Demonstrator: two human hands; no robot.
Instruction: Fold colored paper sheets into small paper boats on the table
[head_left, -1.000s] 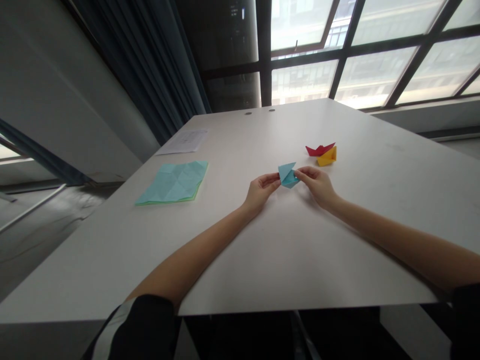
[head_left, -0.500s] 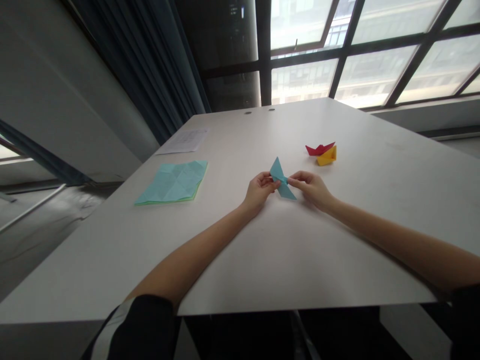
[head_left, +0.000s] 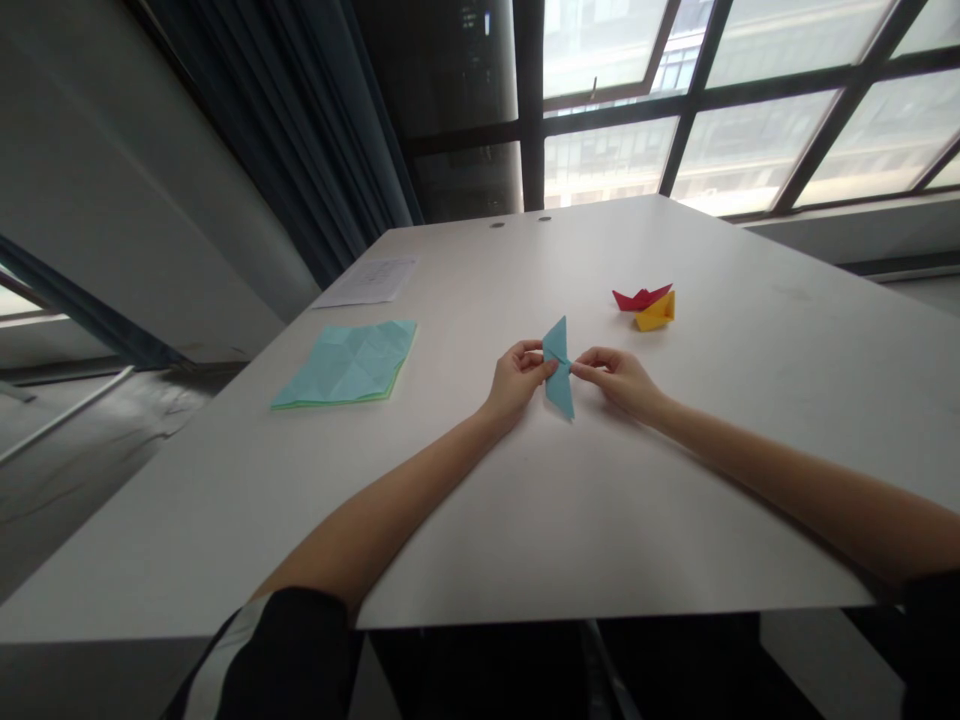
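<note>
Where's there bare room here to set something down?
White tabletop lies bare right of the red paper boat and yellow folded paper, and between both forearms. Crowded: the middle, where left hand and right hand hold light-blue folded paper, and the left, with its square turquoise paper stack.

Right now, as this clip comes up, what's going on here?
A person holds a folded blue paper over the white table. The left hand grips its left side; the right hand pinches it at mid-right. Beyond the right hand sit a folded red paper and a yellow one, close together. Off left lies a stack of sheets, a creased blue one on top.
</note>
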